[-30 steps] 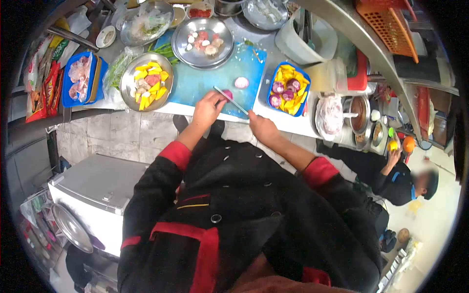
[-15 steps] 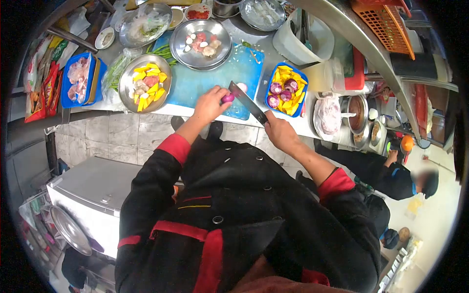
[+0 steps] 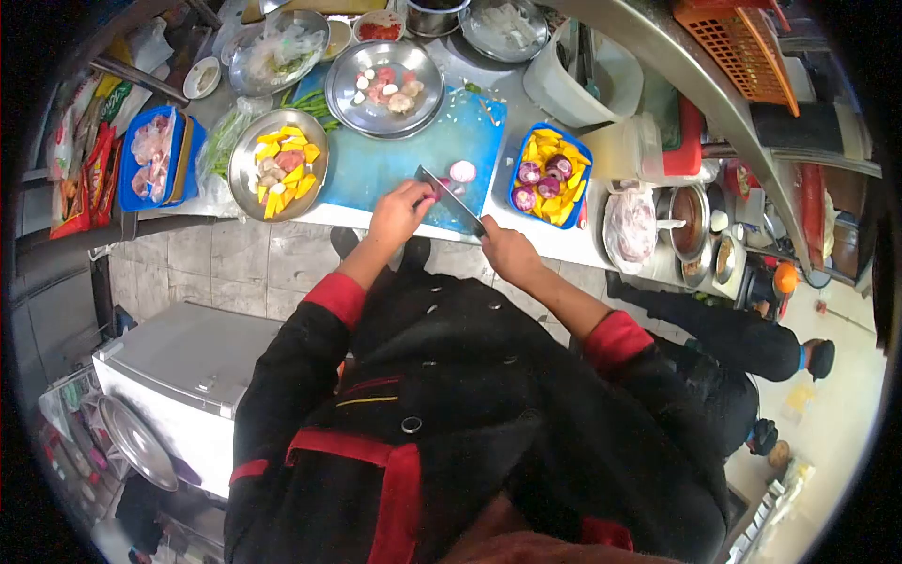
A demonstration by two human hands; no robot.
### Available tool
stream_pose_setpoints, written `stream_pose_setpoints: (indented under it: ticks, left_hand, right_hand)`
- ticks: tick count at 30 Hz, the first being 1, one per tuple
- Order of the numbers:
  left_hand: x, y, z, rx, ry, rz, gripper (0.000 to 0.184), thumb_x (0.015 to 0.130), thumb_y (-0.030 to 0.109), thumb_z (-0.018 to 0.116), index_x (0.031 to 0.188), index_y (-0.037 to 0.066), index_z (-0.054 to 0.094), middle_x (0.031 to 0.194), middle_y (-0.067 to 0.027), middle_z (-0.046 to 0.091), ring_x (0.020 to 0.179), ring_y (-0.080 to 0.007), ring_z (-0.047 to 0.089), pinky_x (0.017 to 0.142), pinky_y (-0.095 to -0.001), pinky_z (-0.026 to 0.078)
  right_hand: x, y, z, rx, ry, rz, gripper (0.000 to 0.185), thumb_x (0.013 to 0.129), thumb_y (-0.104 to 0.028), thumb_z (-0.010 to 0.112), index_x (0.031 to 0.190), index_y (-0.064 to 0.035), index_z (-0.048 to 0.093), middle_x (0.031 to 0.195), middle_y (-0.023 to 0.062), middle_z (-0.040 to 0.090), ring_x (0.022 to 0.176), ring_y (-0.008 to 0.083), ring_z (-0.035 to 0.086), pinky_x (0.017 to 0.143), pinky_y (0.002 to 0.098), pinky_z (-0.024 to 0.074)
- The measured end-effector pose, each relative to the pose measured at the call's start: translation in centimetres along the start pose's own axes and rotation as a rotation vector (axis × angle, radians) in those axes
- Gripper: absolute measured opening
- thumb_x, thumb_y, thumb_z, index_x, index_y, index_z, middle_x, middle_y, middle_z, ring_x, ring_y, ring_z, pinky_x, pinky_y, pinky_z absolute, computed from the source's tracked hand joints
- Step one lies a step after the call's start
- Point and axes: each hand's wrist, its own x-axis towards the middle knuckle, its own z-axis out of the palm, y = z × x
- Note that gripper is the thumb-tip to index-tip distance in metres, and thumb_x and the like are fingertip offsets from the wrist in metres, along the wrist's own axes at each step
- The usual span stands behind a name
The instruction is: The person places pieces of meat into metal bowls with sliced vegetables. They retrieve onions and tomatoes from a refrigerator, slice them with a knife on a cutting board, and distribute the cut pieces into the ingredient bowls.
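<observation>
On the blue cutting board [image 3: 366,174], my left hand [image 3: 396,212] has its fingers curled round a red onion [image 3: 432,194], mostly hidden by the fingertips and blade. My right hand [image 3: 512,252] is closed on the black handle of a knife [image 3: 462,204], whose blade slants across the board against the onion. To the right of the blade lies a cut piece of onion [image 3: 462,171], pale face up. A blue basket [image 3: 516,179] of yellow chunks and red onions stands right of the board. At its left is a steel plate [image 3: 241,174] with yellow chunks and meat.
Behind the board sits a steel dish [image 3: 340,103] with pale and pink pieces. A white tub [image 3: 554,89] holding utensils stands at back right, under a metal shelf edge [image 3: 700,85]. Other people [image 3: 752,329] are at the right; a white chest [image 3: 188,362] stands behind me at left.
Both hands and the knife have shifted slightly left and toward me. The blade is now at the onion by my left fingertips, and the cut piece shows fully on the board.
</observation>
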Motion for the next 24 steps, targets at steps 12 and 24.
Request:
stream_pose_setpoints:
  ticks: [12, 24]
  left_hand:
    - [3.6, 0.6, 4.3, 0.506, -0.044, 0.278, 0.028, 0.085, 0.039, 0.067, 0.098, 0.015, 0.061, 0.097, -0.0065, 0.053, 0.095, -0.0263, 0.056, 0.073, -0.0418, 0.051]
    - [5.9, -0.2, 1.4, -0.341, 0.173, -0.357, 0.011, 0.086, 0.021, 0.063, 0.087, 0.011, 0.059, 0.076, -0.0052, 0.057, 0.058, -0.0215, 0.057, 0.047, -0.0336, 0.044]
  right_hand:
    - [-4.2, 0.2, -6.3, 0.506, 0.22, 0.253, 0.03, 0.093, -0.013, 0.061, 0.117, -0.0003, 0.047, 0.089, 0.0264, 0.069, 0.083, 0.042, 0.069, 0.071, 0.0453, 0.0532]
    - [1.9, -1.7, -2.9, 1.045, 0.382, 0.239, 0.021, 0.096, -0.013, 0.057, 0.113, -0.0038, 0.048, 0.076, 0.0067, 0.057, 0.044, 0.0133, 0.05, 0.039, 0.0299, 0.0435]
